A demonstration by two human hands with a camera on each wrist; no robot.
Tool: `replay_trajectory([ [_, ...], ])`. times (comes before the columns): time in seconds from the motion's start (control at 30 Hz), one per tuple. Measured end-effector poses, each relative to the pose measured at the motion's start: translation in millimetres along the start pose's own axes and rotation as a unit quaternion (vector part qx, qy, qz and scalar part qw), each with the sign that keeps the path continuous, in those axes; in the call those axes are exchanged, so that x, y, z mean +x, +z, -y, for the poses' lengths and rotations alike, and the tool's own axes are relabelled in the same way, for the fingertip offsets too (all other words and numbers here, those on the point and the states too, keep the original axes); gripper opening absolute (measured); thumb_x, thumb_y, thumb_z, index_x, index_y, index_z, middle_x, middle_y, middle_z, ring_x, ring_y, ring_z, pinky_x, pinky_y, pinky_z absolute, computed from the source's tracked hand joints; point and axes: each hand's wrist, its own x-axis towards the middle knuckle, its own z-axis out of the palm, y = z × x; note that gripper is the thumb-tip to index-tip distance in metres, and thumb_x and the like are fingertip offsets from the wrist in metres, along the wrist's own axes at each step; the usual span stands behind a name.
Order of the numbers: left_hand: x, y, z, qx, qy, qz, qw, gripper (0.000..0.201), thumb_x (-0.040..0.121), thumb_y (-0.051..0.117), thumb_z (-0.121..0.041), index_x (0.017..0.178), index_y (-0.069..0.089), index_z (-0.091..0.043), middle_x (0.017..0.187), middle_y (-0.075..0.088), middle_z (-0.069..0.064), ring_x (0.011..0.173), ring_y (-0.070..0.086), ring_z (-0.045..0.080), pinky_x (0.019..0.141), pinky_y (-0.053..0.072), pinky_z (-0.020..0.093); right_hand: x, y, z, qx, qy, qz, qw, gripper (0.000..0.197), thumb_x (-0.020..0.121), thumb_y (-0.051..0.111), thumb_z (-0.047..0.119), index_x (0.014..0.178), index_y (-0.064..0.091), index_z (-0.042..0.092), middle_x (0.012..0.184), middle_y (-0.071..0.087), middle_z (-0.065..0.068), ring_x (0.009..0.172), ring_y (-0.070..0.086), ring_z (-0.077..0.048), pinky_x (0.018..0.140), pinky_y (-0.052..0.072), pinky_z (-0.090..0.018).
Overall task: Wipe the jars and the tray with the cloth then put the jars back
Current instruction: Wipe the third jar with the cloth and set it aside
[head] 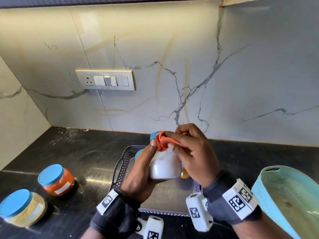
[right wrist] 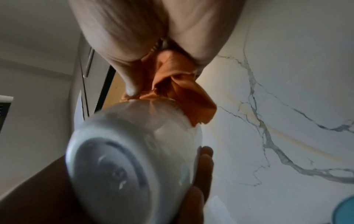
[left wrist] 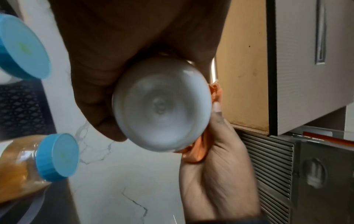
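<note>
Both hands work above the tray (head: 122,167): left grip (head: 138,171) curled round a white-filled jar (head: 164,167), right grip (head: 191,152) pinching the cloth (head: 161,141) against it; two jars sit out at the bench's left edge, others remain in the tray, which is judged unwiped.

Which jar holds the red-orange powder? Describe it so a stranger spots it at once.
Start at the black counter, left of the purple tray. Two blue-lidded jars stand there; the red-orange jar is the one nearer the tray, while its neighbour, the beige jar, holds pale contents.
</note>
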Motion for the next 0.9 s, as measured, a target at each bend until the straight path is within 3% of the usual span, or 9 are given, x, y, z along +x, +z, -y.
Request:
replay_trajectory([
  [0.1,0.8,-0.3,5.1,-0.007,0.011,-0.010,1.000,0.066,0.088,0.056,-0.062,0.136,0.060,-0.017,0.127,0.070,0.012,0.107,0.071,0.023,0.078,0.060,0.044,6.0,-1.9,-1.7,-0.014,0.020,-0.015,1.000,0.027,0.089,0.066,0.020,0.114,0.077,0.021,0.102,0.061,0.001,0.097,0.061,-0.007,0.087,0.052,-0.028],
  [0.23,3.0,-6.5,2.7,-0.045,0.010,-0.012,0.999,0.067,0.089,0.057,-0.065,0.127,0.066,-0.011,0.113,0.070,0.018,0.091,0.072,0.023,0.067,0.060,0.035,-24.4,-4.1,15.4,-0.059,-0.063,0.053,0.995,0.033,0.087,0.064,0.013,0.116,0.072,0.026,0.110,0.057,0.005,0.096,0.059,-0.012,0.085,0.050,-0.024],
  [0.37,1.4,-13.3,3.7,-0.087,0.010,0.026,0.996,0.068,0.100,0.050,-0.054,0.136,0.055,0.004,0.099,0.066,0.025,0.080,0.072,0.030,0.063,0.060,0.034,-45.9,-4.5,20.9,-0.115,-0.175,0.109,0.972,0.026,0.093,0.057,0.019,0.117,0.061,0.029,0.117,0.053,0.007,0.097,0.058,-0.010,0.082,0.052,-0.021],
  [0.43,1.6,-10.0,6.0,-0.104,-0.005,0.028,0.994,0.062,0.096,0.055,-0.051,0.125,0.066,0.003,0.094,0.066,0.023,0.070,0.070,0.025,0.056,0.058,0.031,-35.4,-7.0,10.7,-0.083,-0.135,0.052,0.986,0.030,0.090,0.065,0.012,0.115,0.064,0.029,0.113,0.057,0.006,0.097,0.059,-0.008,0.088,0.051,-0.019],
  [0.57,0.8,-2.3,7.5,-0.102,0.013,0.016,0.995,0.050,0.090,0.049,-0.052,0.104,0.081,-0.016,0.105,0.072,0.018,0.084,0.071,0.025,0.062,0.059,0.034,-13.2,-8.0,-4.0,0.026,0.023,-0.047,0.998,0.021,0.086,0.073,0.009,0.105,0.076,0.018,0.104,0.065,0.006,0.100,0.065,-0.009,0.087,0.055,-0.034],
  [0.7,2.1,-12.6,5.9,-0.132,0.020,0.039,0.990,0.069,0.072,0.080,-0.062,0.112,0.077,-0.006,0.101,0.070,0.023,0.085,0.072,0.030,0.074,0.062,0.040,-40.7,-1.7,13.6,0.018,-0.056,-0.001,0.998,0.023,0.086,0.069,0.004,0.104,0.075,0.016,0.106,0.062,0.002,0.103,0.062,-0.007,0.091,0.051,-0.024],
  [0.77,0.5,-15.4,5.6,-0.126,0.014,0.056,0.990,0.085,0.069,0.082,-0.064,0.125,0.069,-0.002,0.110,0.064,0.029,0.100,0.067,0.037,0.084,0.059,0.045,-51.4,-2.2,14.3,0.017,-0.097,0.034,0.995,0.031,0.083,0.074,-0.006,0.105,0.076,0.015,0.108,0.061,0.000,0.104,0.061,-0.010,0.092,0.050,-0.023],
  [0.83,0.3,-16.0,7.8,-0.141,0.020,0.058,0.988,0.083,0.068,0.082,-0.065,0.124,0.071,-0.004,0.110,0.066,0.027,0.097,0.068,0.035,0.083,0.059,0.044,-45.9,-5.4,7.4,0.016,-0.106,0.028,0.994,0.033,0.079,0.078,-0.009,0.104,0.077,0.013,0.108,0.062,0.000,0.103,0.062,-0.010,0.090,0.051,-0.025],
  [0.9,-0.4,-14.0,12.3,-0.148,0.024,0.059,0.987,0.083,0.064,0.085,-0.064,0.122,0.073,-0.006,0.112,0.069,0.025,0.093,0.070,0.033,0.078,0.060,0.043,-32.1,-6.0,-1.4,0.053,-0.060,-0.007,0.997,0.025,0.082,0.076,0.000,0.104,0.076,0.014,0.107,0.063,0.002,0.103,0.064,-0.011,0.089,0.055,-0.031],
])
